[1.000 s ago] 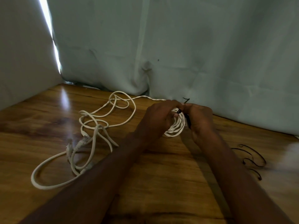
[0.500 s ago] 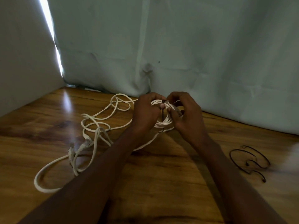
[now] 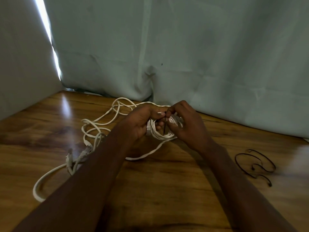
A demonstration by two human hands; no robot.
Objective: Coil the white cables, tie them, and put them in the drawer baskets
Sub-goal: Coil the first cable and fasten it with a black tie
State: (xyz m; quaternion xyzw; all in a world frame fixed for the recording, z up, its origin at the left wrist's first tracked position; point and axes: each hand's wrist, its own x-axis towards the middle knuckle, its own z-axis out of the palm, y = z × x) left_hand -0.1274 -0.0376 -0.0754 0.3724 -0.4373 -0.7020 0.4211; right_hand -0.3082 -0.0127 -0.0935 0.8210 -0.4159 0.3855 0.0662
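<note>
Left hand [image 3: 142, 123]: fingers curled round the coil [image 3: 161, 131], gripping its left side, plug [image 3: 148, 127] pinned against the palm. Right hand [image 3: 185, 124]: fingertips pinching the tie [image 3: 165, 122], a thin dark strip crossing the coil upright, near the left thumb. Both hands raised just above the table [image 3: 167, 190], close together, nearly touching at the fingertips. Coil: small, several turns, held between the hands; one strand hanging down from it to the table and looping back leftward. Progress, judged from the layout: coiling of the first cable largely complete; tying in hand, tie wrapped round the bundle but not visibly fastened. Whether the trailing strand belongs to this coil or to the loose cable [image 3: 93, 129]: cannot tell. Loose cable: sprawled in open loops on the table to the left, well apart from the coil, connectors [image 3: 69, 159] lying among the loops, uncoiled and untied. Spare ties [image 3: 255, 164]: dark wire loops on the table to the right, untouched. Drawer baskets: not in view. Remaining: fasten the tie, coil and tie the loose cable, place all bundles in the baskets.
</note>
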